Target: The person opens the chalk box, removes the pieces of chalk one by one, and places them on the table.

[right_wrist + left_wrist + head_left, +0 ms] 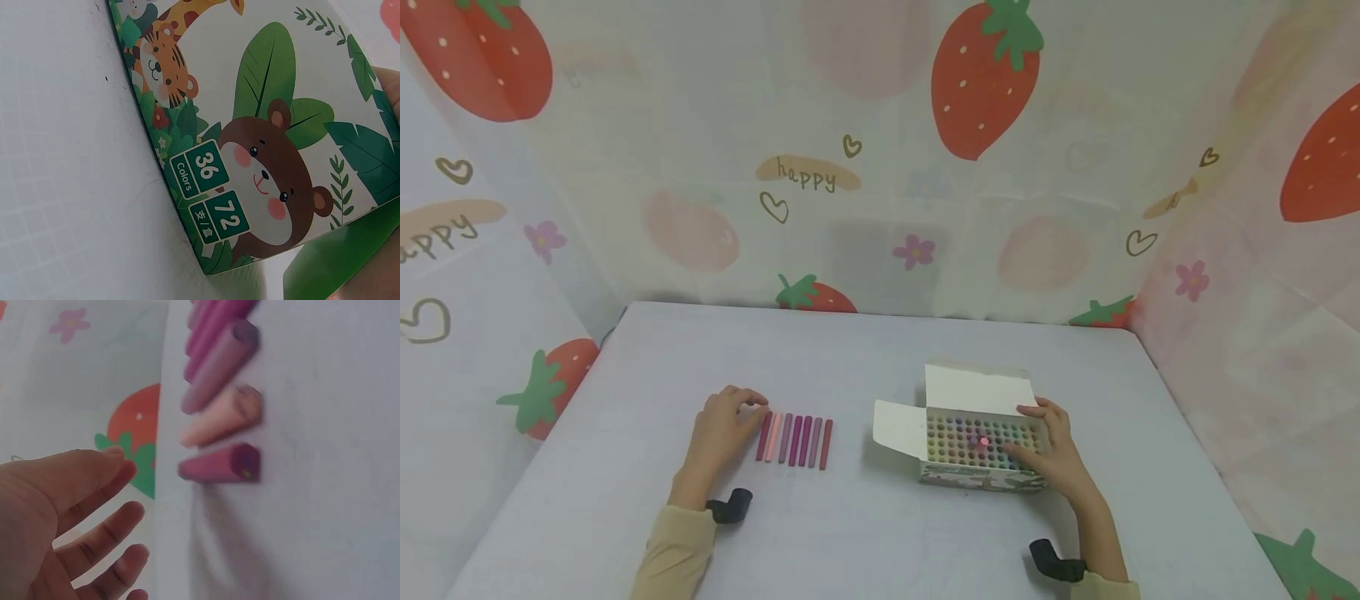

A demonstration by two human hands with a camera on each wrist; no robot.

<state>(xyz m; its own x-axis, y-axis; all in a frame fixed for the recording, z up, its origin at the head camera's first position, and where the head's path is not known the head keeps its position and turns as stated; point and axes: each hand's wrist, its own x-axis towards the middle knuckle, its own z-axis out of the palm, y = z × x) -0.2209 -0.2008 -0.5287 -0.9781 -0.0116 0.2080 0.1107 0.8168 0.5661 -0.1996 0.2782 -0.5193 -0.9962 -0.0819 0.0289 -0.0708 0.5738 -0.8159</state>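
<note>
Several chalk-like sticks in pinks, purples and reddish brown [806, 441] lie side by side on the table. My left hand [722, 433] is at the far left end of this row. In the left wrist view its loosely bent fingers [103, 540] hold nothing and stay apart from the nearest dark pink stick [219, 464]. My right hand [1054, 446] holds the right end of an open box [977, 477], thumb over the top and fingers by the raised lid. Rows of coloured stick ends fill the box; one pink stick [983, 443] stands higher.
The lid [977, 387] stands up behind the box and a side flap [898, 427] sticks out left. A bear, a tiger and "36 Colors" are printed on the box side [269, 181]. White cloth covers the table [880, 542]; strawberry-printed curtains [880, 233] surround it.
</note>
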